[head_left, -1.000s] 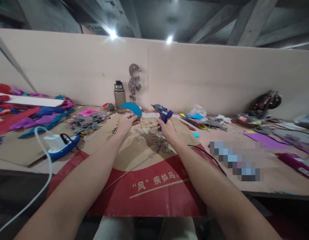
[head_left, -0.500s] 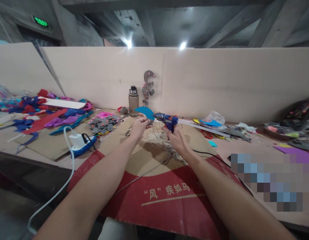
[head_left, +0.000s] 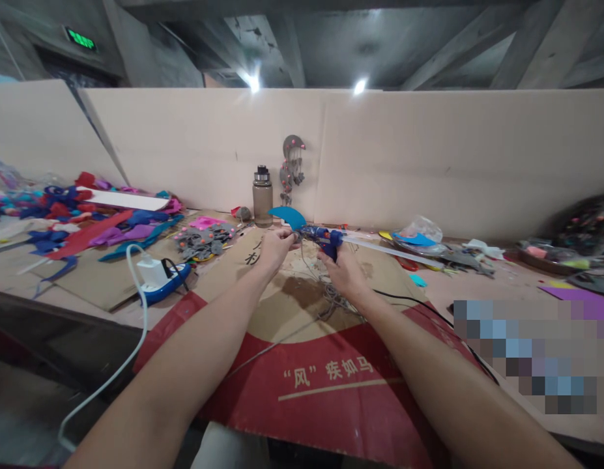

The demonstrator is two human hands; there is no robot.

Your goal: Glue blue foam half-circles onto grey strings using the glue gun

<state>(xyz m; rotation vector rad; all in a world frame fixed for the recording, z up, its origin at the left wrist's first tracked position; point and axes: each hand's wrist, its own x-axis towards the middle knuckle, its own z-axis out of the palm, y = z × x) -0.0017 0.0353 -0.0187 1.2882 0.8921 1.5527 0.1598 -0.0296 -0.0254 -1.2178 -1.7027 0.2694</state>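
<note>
A blue crescent-shaped felt piece (head_left: 288, 215) is pinched in the fingers of my left hand (head_left: 278, 249), held above the cardboard. My right hand (head_left: 345, 268) is wrapped round the handle of a blue hot glue gun (head_left: 326, 237), with a long clear glue stick (head_left: 389, 250) sticking out of its back. The gun's nozzle points left and is close to the lower end of the crescent; whether it touches, I cannot tell. Tangled grey cord (head_left: 335, 296) lies on the cardboard under my hands, and a strand rises toward my left fingers.
The red and tan cardboard sheet (head_left: 326, 397) covers the table in front. A bottle (head_left: 262, 200) stands behind, beside a hanging grey moon ornament (head_left: 292, 156). Leftward are grey felt pieces (head_left: 204, 242), a blue power strip (head_left: 165, 290) and fabric scraps (head_left: 94, 234). A black cable (head_left: 404, 298) runs right.
The glue gun has turned slightly, so its nozzle now sits nearer the lower end of the crescent and the glue stick shows more. My left hand still grips the crescent.
</note>
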